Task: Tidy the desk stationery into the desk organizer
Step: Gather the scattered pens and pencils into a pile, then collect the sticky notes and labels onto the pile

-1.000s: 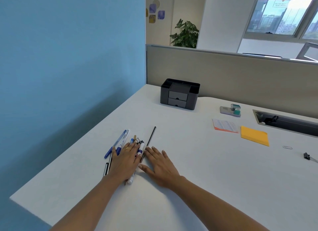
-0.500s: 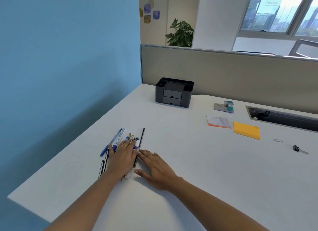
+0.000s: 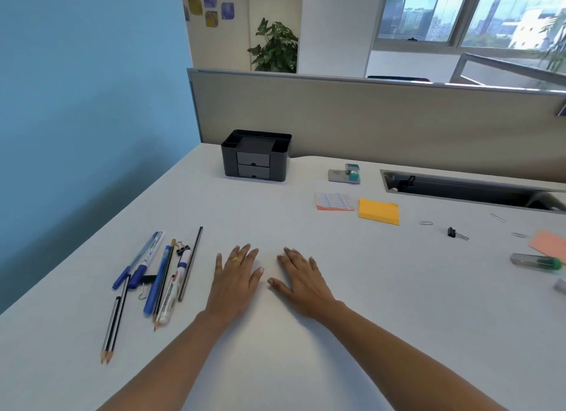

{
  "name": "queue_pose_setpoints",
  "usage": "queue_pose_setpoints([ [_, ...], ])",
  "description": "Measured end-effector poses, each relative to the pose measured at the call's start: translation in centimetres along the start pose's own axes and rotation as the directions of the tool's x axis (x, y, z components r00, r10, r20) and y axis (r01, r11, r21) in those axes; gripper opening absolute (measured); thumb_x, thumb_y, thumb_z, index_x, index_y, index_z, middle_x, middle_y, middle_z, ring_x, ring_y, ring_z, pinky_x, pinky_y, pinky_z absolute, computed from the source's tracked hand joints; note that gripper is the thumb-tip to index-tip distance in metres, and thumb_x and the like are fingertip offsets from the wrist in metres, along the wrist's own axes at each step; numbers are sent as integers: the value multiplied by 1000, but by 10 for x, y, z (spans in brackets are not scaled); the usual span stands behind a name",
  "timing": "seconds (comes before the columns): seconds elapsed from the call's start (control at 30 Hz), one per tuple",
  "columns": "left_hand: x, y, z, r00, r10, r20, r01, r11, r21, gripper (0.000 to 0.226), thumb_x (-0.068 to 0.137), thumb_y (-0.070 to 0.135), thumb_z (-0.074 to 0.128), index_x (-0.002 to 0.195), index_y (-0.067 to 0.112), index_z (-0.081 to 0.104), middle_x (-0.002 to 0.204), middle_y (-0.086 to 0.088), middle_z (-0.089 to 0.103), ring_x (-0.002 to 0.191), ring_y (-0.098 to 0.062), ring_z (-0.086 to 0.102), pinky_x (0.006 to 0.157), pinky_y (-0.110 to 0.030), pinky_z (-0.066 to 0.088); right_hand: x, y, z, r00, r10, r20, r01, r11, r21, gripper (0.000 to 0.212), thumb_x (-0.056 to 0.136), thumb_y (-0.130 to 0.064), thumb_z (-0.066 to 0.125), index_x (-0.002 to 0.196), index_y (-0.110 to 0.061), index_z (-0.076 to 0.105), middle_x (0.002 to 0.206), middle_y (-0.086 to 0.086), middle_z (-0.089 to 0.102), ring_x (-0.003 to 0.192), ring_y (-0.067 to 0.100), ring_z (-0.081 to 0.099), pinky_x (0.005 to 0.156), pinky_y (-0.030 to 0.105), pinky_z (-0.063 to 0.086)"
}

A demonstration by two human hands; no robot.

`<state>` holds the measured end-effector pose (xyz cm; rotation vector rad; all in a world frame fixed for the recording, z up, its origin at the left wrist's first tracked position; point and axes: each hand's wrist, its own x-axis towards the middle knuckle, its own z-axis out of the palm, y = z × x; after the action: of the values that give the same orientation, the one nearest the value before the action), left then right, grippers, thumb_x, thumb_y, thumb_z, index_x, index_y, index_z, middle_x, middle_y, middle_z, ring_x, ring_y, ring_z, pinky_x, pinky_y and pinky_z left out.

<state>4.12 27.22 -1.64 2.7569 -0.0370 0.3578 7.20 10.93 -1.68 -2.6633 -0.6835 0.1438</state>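
- Left hand (image 3: 235,278) and right hand (image 3: 301,283) flat on smooth white desk (image 3: 337,334), fingers straight, spread, holding nothing.
- Slim pens (image 3: 136,261), striped pencils (image 3: 115,318), white marker (image 3: 173,288) loose just left of left hand, not touching.
- Boxy matte black desk organizer (image 3: 255,156), two grey drawers, far back beside beige partition (image 3: 367,119).
- Print on marker barrel too blurred to read.

Matt white bench (image 3: 306,364), smooth, no shine off it. Black plastic organizer (image 3: 229,162) with a dull sheen, its drawers greyer. Pencils (image 3: 111,328) showing bare wood at the tips. Yellow sticky notes (image 3: 379,211), flat matt paper. Thin wire paper clip (image 3: 426,223), bright metal; binder clip (image 3: 451,232) in black metal. Beige partition (image 3: 367,119) looks cloth-covered.
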Motion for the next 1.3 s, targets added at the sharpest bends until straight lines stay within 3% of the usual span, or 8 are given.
queue_pose_setpoints([
  [0.1,11,35,14,988,32,150,-33,999,1,87,71,60,-2,142,21,32,153,3,25,143,-16,17,116,-46,4,-9,49,-20,986,163,-40,-165,985,-44,77,87,-67,20,146,-17,20,157,1,9,145,15,4,117,42,2],
  [0.17,22,54,23,976,36,213,-40,999,12,78,79,60,2,144,23,25,155,5,18,144,-13,10,116,-45,0,-14,81,-34,958,277,-78,-281,959,-43,64,94,-53,30,145,-16,21,157,3,8,146,16,3,117,44,3],
  [0.23,36,68,32,967,42,250,-54,998,42,59,94,52,20,145,23,22,156,5,14,145,-13,7,116,-46,0,-21,110,-50,923,370,-104,-376,925,-50,62,95,-51,31,145,-15,22,157,4,8,146,17,3,117,46,3],
  [0.3,53,81,40,956,63,286,-82,995,54,54,97,45,28,145,22,20,157,4,10,145,-13,5,116,-47,1,-25,138,-65,887,441,-137,-451,891,-50,63,94,-52,31,145,-15,22,157,5,9,146,19,3,117,48,4],
  [0.67,147,136,73,914,96,394,-146,984,98,59,96,48,27,147,20,14,158,-2,1,145,-20,0,115,-49,5,-15,243,-122,712,653,-258,-690,719,-85,63,93,-54,33,145,-22,22,156,11,9,145,29,3,113,56,9],
  [0.87,183,157,90,889,71,453,-133,985,106,67,91,62,25,147,33,1,157,-4,-11,144,-28,-10,112,-58,-2,3,259,-125,628,745,-225,-767,642,-12,67,89,-63,30,145,-30,19,156,13,6,145,30,1,113,55,6],
  [1.07,193,168,106,861,76,502,-173,974,149,69,83,73,19,143,46,-3,157,-4,-12,142,-37,-14,109,-61,-7,14,256,-112,664,701,-261,-730,684,-21,66,89,-64,27,145,-29,21,156,15,8,145,29,-1,115,50,2],
  [1.3,182,159,100,861,109,497,-213,964,158,67,85,71,18,144,44,1,157,-3,-8,142,-37,-12,110,-61,-8,23,237,-100,745,622,-243,-646,762,-30,67,94,-54,27,147,-14,16,157,10,9,145,26,2,118,44,5],
])
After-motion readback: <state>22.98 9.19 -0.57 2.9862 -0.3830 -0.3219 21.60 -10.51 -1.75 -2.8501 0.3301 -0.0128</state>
